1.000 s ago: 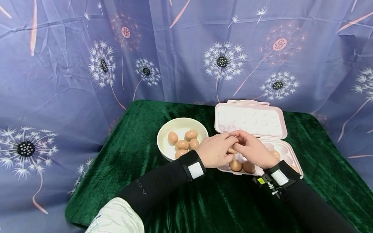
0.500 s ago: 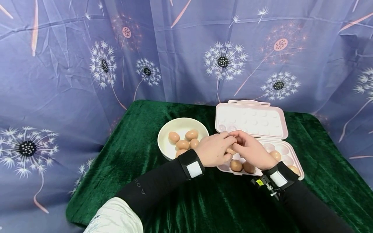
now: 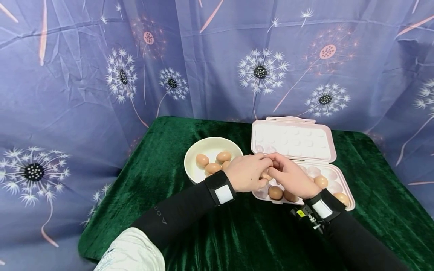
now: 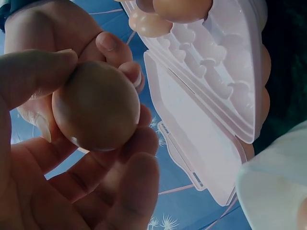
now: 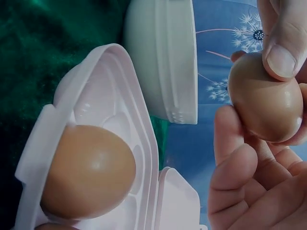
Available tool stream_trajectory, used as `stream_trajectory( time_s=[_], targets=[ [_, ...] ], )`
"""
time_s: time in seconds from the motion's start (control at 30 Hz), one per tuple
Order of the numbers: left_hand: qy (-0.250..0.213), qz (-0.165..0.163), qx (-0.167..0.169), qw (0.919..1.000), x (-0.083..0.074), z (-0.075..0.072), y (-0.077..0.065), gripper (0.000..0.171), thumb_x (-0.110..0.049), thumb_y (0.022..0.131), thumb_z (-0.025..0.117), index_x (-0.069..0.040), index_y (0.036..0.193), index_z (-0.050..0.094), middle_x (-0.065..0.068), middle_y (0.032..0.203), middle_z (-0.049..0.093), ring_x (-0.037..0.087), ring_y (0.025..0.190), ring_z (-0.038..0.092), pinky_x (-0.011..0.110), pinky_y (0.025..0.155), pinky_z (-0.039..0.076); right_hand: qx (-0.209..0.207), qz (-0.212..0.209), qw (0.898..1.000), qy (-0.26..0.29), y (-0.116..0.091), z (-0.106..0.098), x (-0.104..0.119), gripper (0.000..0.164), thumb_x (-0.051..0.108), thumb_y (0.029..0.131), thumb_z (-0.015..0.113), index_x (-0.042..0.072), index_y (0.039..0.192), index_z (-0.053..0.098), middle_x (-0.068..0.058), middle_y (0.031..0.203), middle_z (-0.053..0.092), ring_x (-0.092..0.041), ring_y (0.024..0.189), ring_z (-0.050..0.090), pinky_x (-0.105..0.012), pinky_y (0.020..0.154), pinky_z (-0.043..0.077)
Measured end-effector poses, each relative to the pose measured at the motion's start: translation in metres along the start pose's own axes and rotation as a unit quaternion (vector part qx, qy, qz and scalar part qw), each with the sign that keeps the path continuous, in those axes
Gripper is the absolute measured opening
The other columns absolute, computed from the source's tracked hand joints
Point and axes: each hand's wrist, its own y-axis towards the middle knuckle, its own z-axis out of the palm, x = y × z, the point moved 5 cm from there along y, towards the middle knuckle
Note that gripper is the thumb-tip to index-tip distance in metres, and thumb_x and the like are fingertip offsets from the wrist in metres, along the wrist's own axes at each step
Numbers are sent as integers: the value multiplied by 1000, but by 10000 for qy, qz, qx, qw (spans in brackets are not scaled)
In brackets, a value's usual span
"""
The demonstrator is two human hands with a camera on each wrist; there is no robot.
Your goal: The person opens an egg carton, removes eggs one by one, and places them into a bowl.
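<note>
A brown egg (image 4: 96, 105) is between both hands, over the left part of a pink egg carton (image 3: 328, 163). My left hand (image 3: 247, 174) holds it with the thumb on top and fingers curled below in the left wrist view. From the other side, my right hand (image 3: 293, 178) grips the same egg, its thumb (image 5: 282, 61) pressed to the shell in the right wrist view. In the head view the fingers largely hide this egg. The carton lies open, with several brown eggs, such as one egg (image 3: 275, 192), in its cups.
Left of the carton stands a cream bowl (image 3: 211, 143) with several brown eggs (image 3: 202, 160), partly covered by the left wrist. Green velvet cloth (image 3: 162, 162) covers the table. A blue dandelion-print curtain (image 3: 217, 75) hangs behind. The carton's lid (image 3: 291, 137) leans back toward it.
Both hands have shifted slightly left with the egg between them. The left wrist covers more of the eggs in the bowl. The head view has turned a little left.
</note>
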Motion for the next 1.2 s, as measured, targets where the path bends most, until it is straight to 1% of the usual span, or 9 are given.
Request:
stream_trajectory(
  time_s=[0.13,0.27,0.4,0.53,0.7,0.83,0.9,1.07,1.2],
  targets=[
    [-19,7,91,10000,2,-2,-1,22,-34,91,69,-23,110,65,-8,101,53,7,74,53,25,57,44,33,-67,10000,-42,0,2,-1,29,15,105,55,12,133,55,-8,114,66,-23,95,63,-27,84,51],
    [99,-43,273,9996,10,-4,-1,36,-35,91,69,-22,125,65,-6,101,55,9,76,54,26,60,45,-78,4,9996,-289,0,1,-3,26,17,105,56,12,130,56,-7,112,67,-27,96,65,-27,84,51],
    [335,-402,276,9982,30,-10,-2,34,-35,91,67,-23,122,65,-3,99,56,12,74,58,32,58,48,-245,231,9981,-518,-3,-1,-5,28,18,104,57,11,131,56,-10,108,69,-31,92,67,-30,80,52],
    [598,-827,166,9946,59,-21,-4,16,-33,95,62,-22,106,65,-2,97,56,13,79,59,35,63,51,-339,385,9969,-602,-5,-5,-6,29,19,104,58,11,132,56,-13,110,69,-24,91,68,-29,82,51],
    [1029,-1389,143,9848,94,-28,-8,13,-30,99,58,-20,103,64,0,91,55,17,74,59,37,66,52,-354,396,9967,-615,-6,-8,-8,29,17,104,57,10,132,56,-15,110,68,-23,92,69,-27,84,51],
    [1243,-1818,439,9745,118,-20,-10,16,-31,96,58,-19,105,62,0,91,53,18,72,58,38,65,51,-354,380,9968,-606,-6,-8,-8,28,15,103,58,10,130,57,-16,108,68,-24,91,69,-27,84,51],
    [1266,-1970,614,9703,127,-16,-11,19,-32,99,55,-19,110,63,1,95,56,18,74,58,38,67,51,-364,364,9967,-626,-6,-8,-8,27,15,103,58,11,129,58,-16,108,68,-25,90,69,-27,84,50],
    [1403,-2220,973,9600,140,-10,-16,29,-31,106,48,-17,126,64,2,100,64,19,78,62,37,70,52,-396,381,9962,-669,-7,-8,-8,26,14,102,58,11,127,59,-14,106,68,-24,90,68,-26,84,49],
    [1582,-2252,1124,9548,141,-7,-17,30,-31,106,48,-17,127,66,2,91,67,19,75,64,37,68,53,-385,404,9962,-665,-9,-8,-9,25,13,101,58,11,126,60,-12,106,69,-21,89,68,-25,85,48]
  ],
)
